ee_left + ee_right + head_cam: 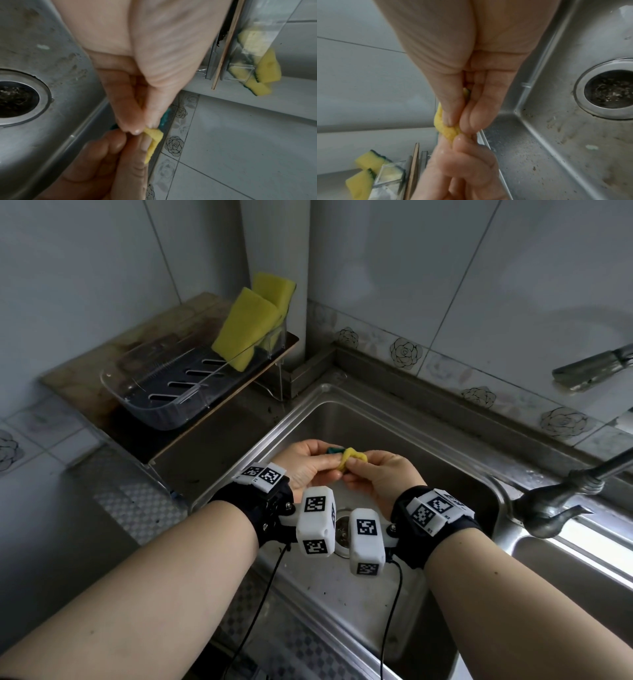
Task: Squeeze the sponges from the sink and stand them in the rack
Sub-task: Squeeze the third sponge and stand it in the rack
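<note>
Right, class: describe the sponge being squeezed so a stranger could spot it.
Over the steel sink, both hands meet. Left hand and right hand grip a crumpled yellow sponge with a green edge; unlike the yellow sponges in the clear rack, it is scrunched.

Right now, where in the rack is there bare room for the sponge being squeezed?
The rack is bare along its slotted near stretch, from its rounded near end up to the two standing sponges. Its far end by the wall corner is crowded. Both hands, left hand and right hand, grip the squeezed sponge over the sink.
</note>
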